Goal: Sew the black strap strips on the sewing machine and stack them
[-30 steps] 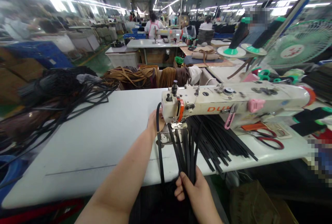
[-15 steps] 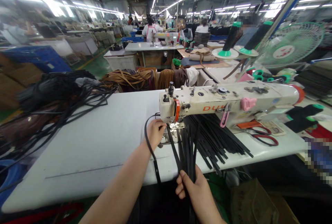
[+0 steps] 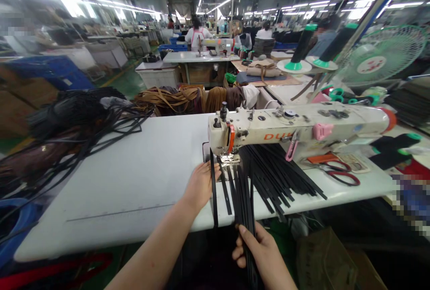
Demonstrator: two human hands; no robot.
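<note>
My right hand (image 3: 258,246) is closed around a bundle of narrow black straps (image 3: 244,200) in front of the sewing machine (image 3: 265,126). My left hand (image 3: 200,185) lies on the table left of the needle area, fingers stretched out towards the presser foot (image 3: 230,158). A single black strap (image 3: 214,200) hangs down across those fingers, its lower end near the table's front edge. Between the hands, another black strap (image 3: 225,191) runs from the presser foot towards me, its end loose. More black straps (image 3: 275,178) lie fanned out under the machine arm.
Red-handled scissors (image 3: 341,169) rest right of the straps. Pink thread snips (image 3: 292,147) hang on the machine. A heap of black straps (image 3: 77,120) covers the table's left side. Behind are brown straps (image 3: 174,100), thread cones (image 3: 302,48) and a green fan (image 3: 383,55).
My left hand has opened from a pinch and moved slightly down. The curved strap beside it now hangs straighter. One strap has come apart from the bundle in my right hand.
</note>
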